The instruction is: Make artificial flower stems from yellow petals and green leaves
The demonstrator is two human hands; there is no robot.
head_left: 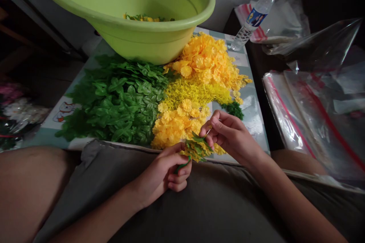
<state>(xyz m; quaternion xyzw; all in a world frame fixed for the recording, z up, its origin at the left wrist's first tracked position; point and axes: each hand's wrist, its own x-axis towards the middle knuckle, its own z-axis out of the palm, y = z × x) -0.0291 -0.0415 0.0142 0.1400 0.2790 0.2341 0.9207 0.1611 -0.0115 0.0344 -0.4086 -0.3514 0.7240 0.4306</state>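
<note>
My left hand [173, 171] is closed round the green stem of an artificial flower [197, 148] with yellow petals and green leaves, held above my lap at the table's near edge. At the flower's upper end, my right hand [228, 133] pinches its thumb and finger together. A thin, pale piece shows below those fingertips, too small to name. Just beyond the hands lies a heap of yellow-orange artificial petals [173, 125]. Green artificial leaves [122, 102] are piled to the left, and a small dark green tuft [234, 110] lies beyond my right hand.
A large lime-green basin [154, 43] stands at the back, with some flowers inside. Stringy yellow pieces [196, 93] and a taller heap of orange petals [207, 59] lie before it. A plastic bottle [253, 19] stands at the back right; clear plastic bags [302, 110] lie to the right.
</note>
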